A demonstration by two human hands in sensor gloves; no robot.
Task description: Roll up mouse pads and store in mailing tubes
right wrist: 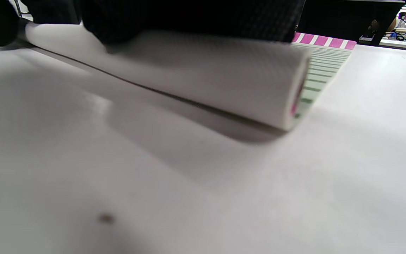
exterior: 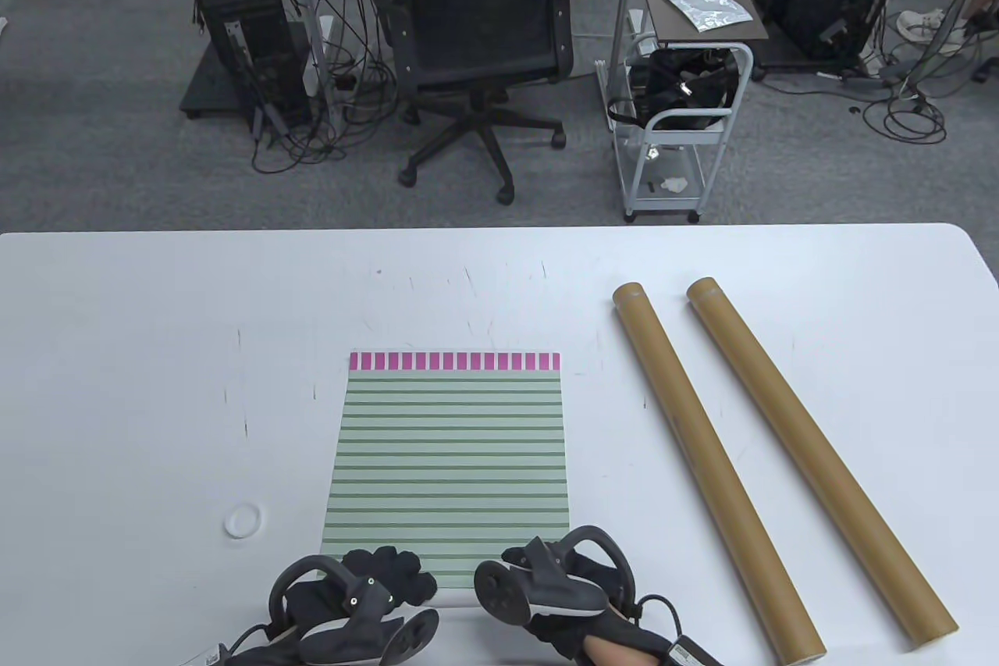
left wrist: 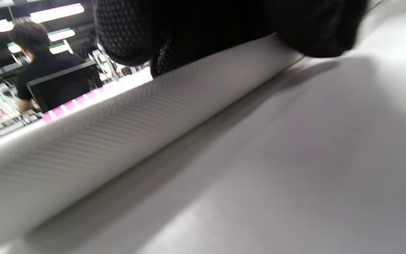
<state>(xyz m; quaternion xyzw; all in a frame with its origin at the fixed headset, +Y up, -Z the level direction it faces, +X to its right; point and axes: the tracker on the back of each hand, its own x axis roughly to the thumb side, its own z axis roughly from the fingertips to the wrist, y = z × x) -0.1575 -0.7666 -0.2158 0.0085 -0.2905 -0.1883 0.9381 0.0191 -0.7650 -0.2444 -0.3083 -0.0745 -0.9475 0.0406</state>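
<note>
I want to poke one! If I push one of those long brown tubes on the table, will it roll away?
Probably. Each mailing tube is round and lies flat on the smooth white table, with nothing against it, so a sideways push likely sets it rolling. It looks like stiff cardboard, so it should keep its shape, unlike the mouse pad being rolled.

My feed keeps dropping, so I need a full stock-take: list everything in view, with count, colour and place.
Striped rubber mouse pad: one, green with a pink far edge, table centre, near end rolled, white underside out.
Brown cardboard mailing tubes: two, right of pad, lying side by side.
White ring: one, left of pad.
White table: one.
Black office chair: one, beyond table.
White trolley: one, right of chair.
Left hand, right hand: black gloves, on the roll.
</note>
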